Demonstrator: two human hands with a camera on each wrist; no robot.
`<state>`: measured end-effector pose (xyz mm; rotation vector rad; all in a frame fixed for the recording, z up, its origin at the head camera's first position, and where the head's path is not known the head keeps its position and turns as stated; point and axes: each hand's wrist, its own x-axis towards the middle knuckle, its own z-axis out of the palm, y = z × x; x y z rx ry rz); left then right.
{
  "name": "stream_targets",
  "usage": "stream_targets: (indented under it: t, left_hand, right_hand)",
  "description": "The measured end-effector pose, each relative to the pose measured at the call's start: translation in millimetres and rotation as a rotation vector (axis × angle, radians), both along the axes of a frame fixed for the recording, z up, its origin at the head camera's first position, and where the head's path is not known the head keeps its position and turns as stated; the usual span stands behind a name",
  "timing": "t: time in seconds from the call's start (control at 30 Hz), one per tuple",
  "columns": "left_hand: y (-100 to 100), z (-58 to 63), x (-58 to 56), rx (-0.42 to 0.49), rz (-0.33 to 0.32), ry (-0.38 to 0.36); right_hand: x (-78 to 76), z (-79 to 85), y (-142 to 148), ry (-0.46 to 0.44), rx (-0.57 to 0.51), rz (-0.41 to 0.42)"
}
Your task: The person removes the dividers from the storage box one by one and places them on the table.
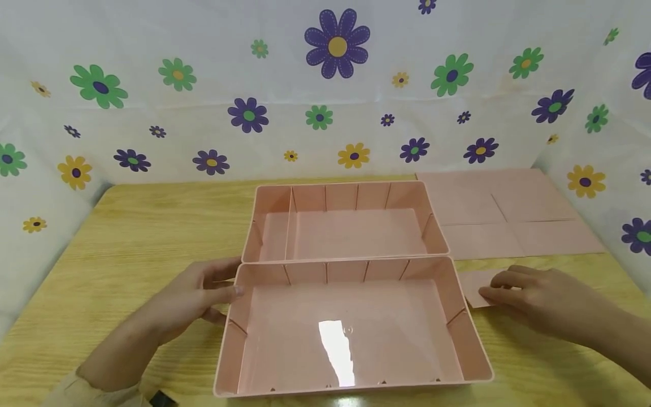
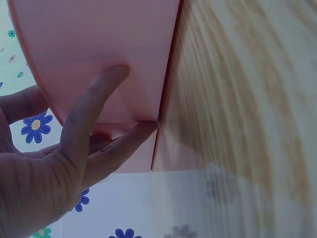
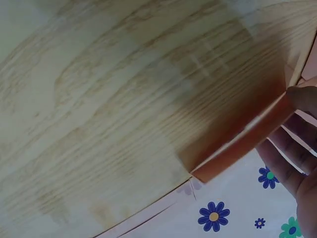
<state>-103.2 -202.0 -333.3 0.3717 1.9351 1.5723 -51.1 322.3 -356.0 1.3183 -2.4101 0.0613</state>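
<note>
A pink plastic tray (image 1: 285,339) lies in front on the wooden table, its floor glossy with a bright reflection. At its left wall is my left hand (image 1: 188,294), thumb by the rim. In the left wrist view, extended fingers (image 2: 94,99) touch the outside of a pink wall. On the other side, my right hand (image 1: 544,299) pinches a small flat pink panel (image 1: 475,282) beside the front tray's right wall. The right wrist view shows that panel (image 3: 242,144) edge-on, low over the tabletop, with the fingers at one end.
Directly behind the front tray stands a second pink tray (image 1: 356,237) with a divider (image 1: 291,226) near its left end. Several flat pink panels (image 1: 468,198) lie at the back right corner. A flower-patterned white cloth (image 1: 285,79) encloses the table's back and sides.
</note>
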Motion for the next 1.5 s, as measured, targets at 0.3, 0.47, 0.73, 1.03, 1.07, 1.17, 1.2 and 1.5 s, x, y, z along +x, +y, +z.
stream_targets:
  t: [0.3, 0.47, 0.73, 1.03, 1.07, 1.17, 1.2, 1.5]
  left_hand:
    - [-17.4, -0.1, -4.3, 0.013, -0.036, 0.014]
    - [-20.5, 0.0, -5.3, 0.023, -0.038, 0.005]
    - [-20.4, 3.5, -6.7, 0.019, -0.036, 0.014]
    - [-21.1, 5.9, -7.2, 0.033, -0.043, 0.002]
    - [-21.2, 5.9, -7.0, 0.032, -0.042, 0.001]
    - [-21.1, 5.5, -6.9, 0.028, -0.038, -0.003]
    - [-20.8, 5.1, -7.0, 0.027, -0.039, -0.002]
    - [-16.6, 1.2, -8.8, 0.008, -0.017, -0.011]
  right_hand:
    - [3.2, -14.0, -3.0, -0.101, 0.045, -0.052]
    - [5.1, -14.7, -3.9, -0.105, 0.035, -0.066]
    - [4.8, -12.9, -5.3, -0.079, 0.068, -0.1]
    - [4.7, -15.1, -7.4, -0.068, 0.056, -0.111]
    - [4.7, -15.3, -7.8, -0.068, 0.051, -0.113]
    - [3.9, -15.5, -8.2, -0.056, 0.03, -0.101]
    - [3.8, -14.2, -7.8, -0.056, 0.024, -0.098]
    - [-21.0, 41.7, -24.5, 0.022, -0.045, -0.021]
